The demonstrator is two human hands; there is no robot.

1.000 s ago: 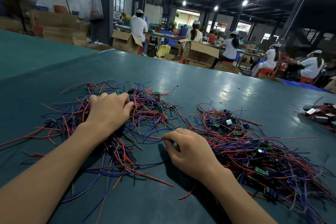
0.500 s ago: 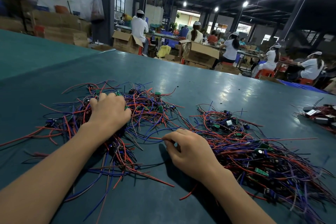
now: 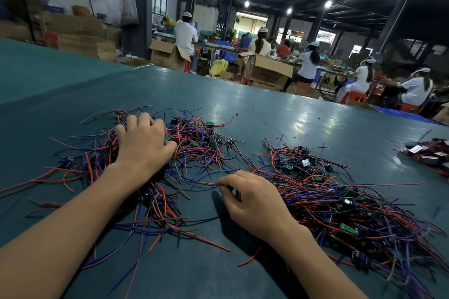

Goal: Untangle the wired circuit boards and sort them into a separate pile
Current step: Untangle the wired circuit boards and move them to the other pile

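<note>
Two heaps of small green circuit boards with red, blue and black wires lie on the teal table [image 3: 279, 114]. My left hand [image 3: 143, 143] lies on top of the left tangled heap [image 3: 194, 150], fingers curled into the wires, a green board at its thumb. My right hand [image 3: 252, 199] rests between the heaps at the near edge of the right heap [image 3: 340, 206], fingers curled under and pinching thin wires at the fingertips. What the fingers hold underneath is hidden.
A third small pile of boards with wires [image 3: 430, 155] sits at the far right edge of the table. Beyond the table stand cardboard boxes [image 3: 267, 70] and several seated workers in white [image 3: 413, 87].
My left hand has dug a little deeper into the left heap and shifted slightly. My right hand has stayed almost in place.
</note>
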